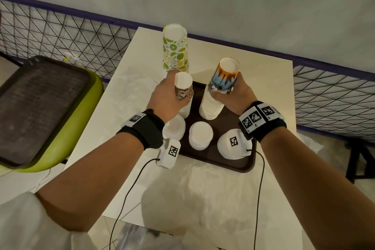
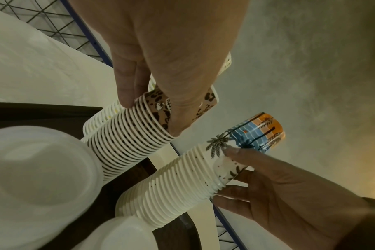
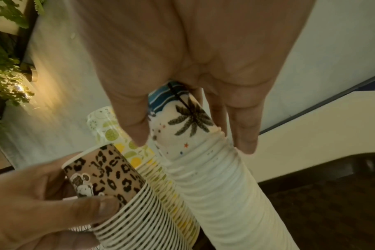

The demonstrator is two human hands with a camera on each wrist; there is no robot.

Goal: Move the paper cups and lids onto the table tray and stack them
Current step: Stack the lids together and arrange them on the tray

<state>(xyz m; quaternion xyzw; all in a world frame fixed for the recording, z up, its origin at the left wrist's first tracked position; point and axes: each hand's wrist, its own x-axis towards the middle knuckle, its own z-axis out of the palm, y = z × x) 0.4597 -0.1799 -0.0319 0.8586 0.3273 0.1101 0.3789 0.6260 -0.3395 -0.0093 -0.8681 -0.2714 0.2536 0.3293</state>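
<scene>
Fingers (image 2: 126, 88) of the left hand (image 1: 162, 95) curl round the top of the leopard-print cup stack (image 1: 183, 92), thumb on the near side and fingertips pressed together on the far side, so the hand grips the uppermost inverted cup. The right hand (image 1: 237, 95) wraps the palm-tree cup stack (image 1: 219, 91) the same way, thumb (image 2: 235, 152) against the print and the other fingers (image 3: 244, 125) close together along the opposite wall. Both stacks stand upright, bases up, on the far half of the dark brown tray (image 1: 227, 163), the leopard one at its far left corner, the palm-tree one just right of it, the two apart. Behind them, beyond the tray's far edge, the lime-print cup stack (image 1: 175, 50) stands on the white table (image 1: 263, 79). Along the tray's near edge sit three piles of white lids (image 1: 200, 135), the left one partly under the left wrist, the right one partly behind the right wrist camera. Off the table's left side, another dark tray (image 1: 40, 103) rests on a green chair (image 1: 85, 111).
</scene>
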